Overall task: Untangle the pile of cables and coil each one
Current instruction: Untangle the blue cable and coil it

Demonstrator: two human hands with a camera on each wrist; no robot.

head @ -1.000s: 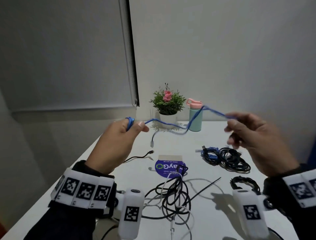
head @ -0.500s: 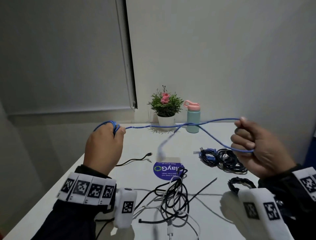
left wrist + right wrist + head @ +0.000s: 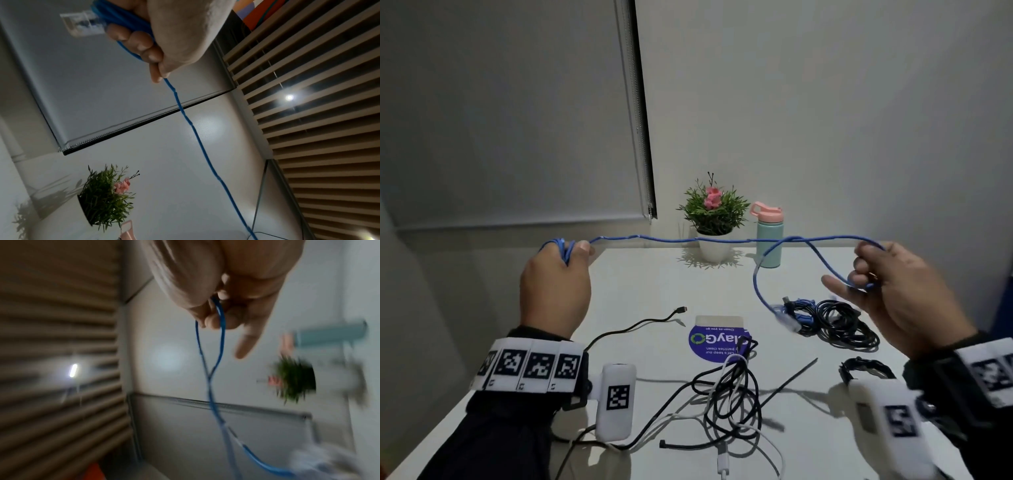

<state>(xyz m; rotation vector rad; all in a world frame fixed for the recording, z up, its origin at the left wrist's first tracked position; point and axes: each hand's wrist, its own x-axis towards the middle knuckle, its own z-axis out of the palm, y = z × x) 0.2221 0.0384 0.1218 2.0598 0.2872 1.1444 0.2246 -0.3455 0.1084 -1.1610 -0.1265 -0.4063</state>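
Note:
A blue cable (image 3: 671, 238) stretches in the air between my two hands above the white table (image 3: 640, 287). My left hand (image 3: 558, 274) grips several coiled turns of the cable (image 3: 125, 21), with its clear plug (image 3: 82, 22) sticking out. My right hand (image 3: 883, 284) holds a loop of the cable (image 3: 220, 331) in curled fingers, little finger sticking out. The free end with its clear plug (image 3: 787, 322) hangs down over the table. A tangled pile of black and white cables (image 3: 726, 401) lies on the table at the front.
Coiled black and blue cables (image 3: 835, 322) and a small black coil (image 3: 866, 368) lie at the right. A loose black cable (image 3: 640, 325), a blue round sticker (image 3: 717, 339), a potted plant (image 3: 712, 219) and a teal bottle (image 3: 768, 236) stand further back.
My hands have moved further apart, pulling the blue cable straighter. The free plug end has swung from the middle of the table to the right, over the coiled cables.

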